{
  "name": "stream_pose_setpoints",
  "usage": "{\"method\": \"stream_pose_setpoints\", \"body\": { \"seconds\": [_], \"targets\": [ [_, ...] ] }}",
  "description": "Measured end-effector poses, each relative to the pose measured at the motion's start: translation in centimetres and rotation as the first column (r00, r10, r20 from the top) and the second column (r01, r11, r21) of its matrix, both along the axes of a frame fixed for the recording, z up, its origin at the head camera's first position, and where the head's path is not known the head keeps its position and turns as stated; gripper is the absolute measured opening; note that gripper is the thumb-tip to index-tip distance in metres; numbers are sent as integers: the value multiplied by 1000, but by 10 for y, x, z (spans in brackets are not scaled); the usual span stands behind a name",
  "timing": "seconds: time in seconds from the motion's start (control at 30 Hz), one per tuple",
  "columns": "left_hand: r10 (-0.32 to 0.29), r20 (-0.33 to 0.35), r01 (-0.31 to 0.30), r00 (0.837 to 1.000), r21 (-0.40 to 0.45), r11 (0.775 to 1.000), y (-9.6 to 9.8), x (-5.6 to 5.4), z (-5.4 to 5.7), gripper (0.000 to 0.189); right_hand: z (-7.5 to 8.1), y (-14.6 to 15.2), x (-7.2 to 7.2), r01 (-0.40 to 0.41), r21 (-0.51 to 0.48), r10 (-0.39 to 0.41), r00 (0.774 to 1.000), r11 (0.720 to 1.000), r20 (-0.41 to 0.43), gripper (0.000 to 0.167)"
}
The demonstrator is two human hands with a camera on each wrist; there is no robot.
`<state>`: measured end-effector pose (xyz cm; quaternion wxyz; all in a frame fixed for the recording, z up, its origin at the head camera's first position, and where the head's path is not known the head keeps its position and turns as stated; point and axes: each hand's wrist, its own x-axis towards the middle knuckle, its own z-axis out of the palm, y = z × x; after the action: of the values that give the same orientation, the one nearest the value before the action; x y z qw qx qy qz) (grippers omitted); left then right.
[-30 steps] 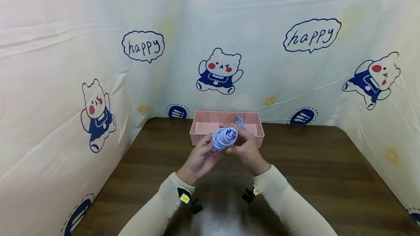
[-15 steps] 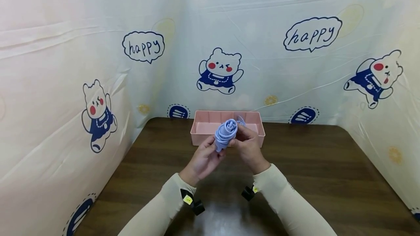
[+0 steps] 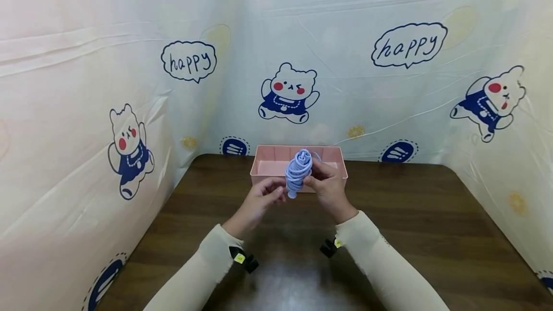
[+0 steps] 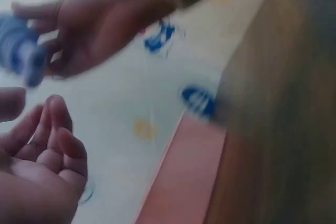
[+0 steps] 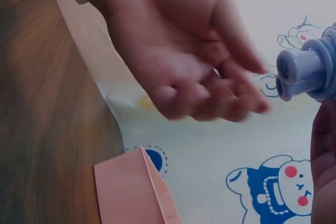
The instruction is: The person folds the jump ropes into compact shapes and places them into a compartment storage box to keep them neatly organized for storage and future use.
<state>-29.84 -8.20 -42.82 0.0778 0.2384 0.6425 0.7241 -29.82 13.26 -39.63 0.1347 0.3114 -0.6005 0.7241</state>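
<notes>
A light-blue jump rope [image 3: 298, 173], wound in a tight bundle, is held tilted in my right hand [image 3: 331, 192], whose thumb and fingers grip its right side. The right wrist view shows two hollow cylindrical ends on the rope [image 5: 307, 67]. To its left, my left hand [image 3: 261, 199] has loosely bent fingers and holds nothing. A gap separates that left hand [image 5: 189, 61] from the rope in the right wrist view. Both hands are above the table, in front of the pink box [image 3: 276, 153].
The pink box has a divider towards its right. A thin light-blue cord [image 3: 318, 156] shows at its right part, partly hidden by my right hand. The dark wooden table [image 3: 410, 224] is bounded by a printed curtain [image 3: 345, 90] at the back and sides.
My left hand has let go of the rope and drawn off to the left. The right hand now holds it alone, and the bundle has turned more upright.
</notes>
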Motion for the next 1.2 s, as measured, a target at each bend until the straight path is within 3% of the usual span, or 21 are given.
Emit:
{"method": "stream_pose_setpoints", "body": {
  "seconds": [0.07,0.17,0.23,0.33,0.5,0.67,0.77,0.83,1.03,1.13,1.2],
  "targets": [
    [56,-28,-58,998,-64,996,-15,-10,0,28,1,1,0,-12,5,12,1000,1000,8,65],
    [152,-31,-154,988,-83,985,-40,-26,3,23,3,3,-1,-40,1,40,999,999,2,67],
    [220,-11,-220,975,-84,972,-55,-40,4,23,5,4,-3,-53,2,53,999,999,-8,68],
    [303,-6,-300,953,-158,941,-69,-60,1,26,6,5,-6,-65,-9,65,998,998,-23,69],
    [400,34,-382,916,-231,895,-82,-85,-20,23,6,4,-10,-56,-40,55,998,998,-16,71],
    [486,183,-472,854,-117,874,-88,-99,-47,23,5,0,-14,1,-14,0,999,1000,46,68],
    [487,251,-489,836,-62,870,-88,-104,-62,27,3,-3,-23,38,19,-39,996,999,84,60],
    [466,285,-477,838,-32,878,-88,-106,-72,34,2,-6,-30,42,28,-45,993,999,110,54],
    [396,307,-427,865,38,903,-78,-110,-94,45,-3,-10,-52,38,67,-49,984,997,174,51],
    [416,273,-436,867,15,900,-69,-114,-99,48,-5,-10,-65,41,81,-57,975,996,215,51],
    [453,234,-459,860,-33,888,-62,-117,-100,49,-6,-10,-75,37,85,-57,967,996,248,51]
  ]
}}
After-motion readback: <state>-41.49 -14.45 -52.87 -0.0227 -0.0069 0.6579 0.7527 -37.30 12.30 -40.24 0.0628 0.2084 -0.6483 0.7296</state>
